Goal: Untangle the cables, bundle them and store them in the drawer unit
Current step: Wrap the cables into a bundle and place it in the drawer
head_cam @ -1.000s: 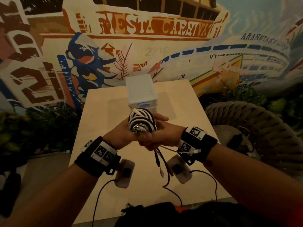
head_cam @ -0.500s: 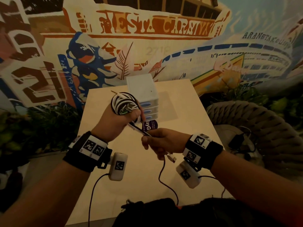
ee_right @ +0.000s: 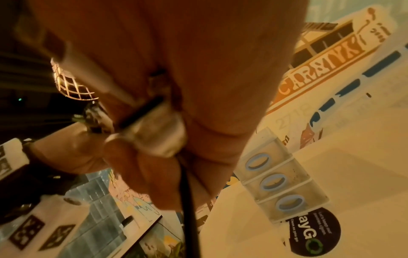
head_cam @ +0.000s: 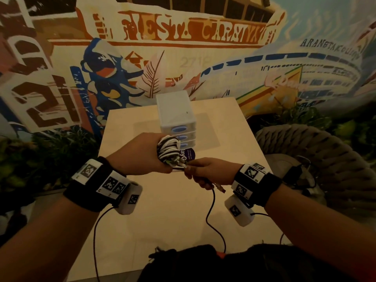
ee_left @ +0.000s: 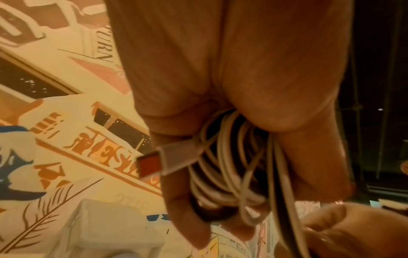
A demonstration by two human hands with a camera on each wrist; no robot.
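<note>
Handling: Clearly I judge the cable bundle (head_cam: 168, 148) light, soft and springy; the coils will likely loosen if squeezed only at one side, so I would grip it across the whole wound middle.
Look: black and white cables wound together into a tight coil, with a white plug (ee_left: 159, 160) sticking out of the loops.
Place: held in the air above the middle of the table (head_cam: 162, 220), just in front of the drawer unit (head_cam: 176, 112), which stands toward the far edge.
Left hand (head_cam: 142, 153): fingers curled round the coil, gripping it.
Right hand (head_cam: 211, 173): touching the left, fingers pinching the loose black cable end (head_cam: 211, 202), which droops toward the near edge; its metal plug shows under the hand.
Drawers: I see all three closed.
Nearby: a round dark sticker (ee_right: 313, 232) on the table at the foot of the drawer unit.
</note>
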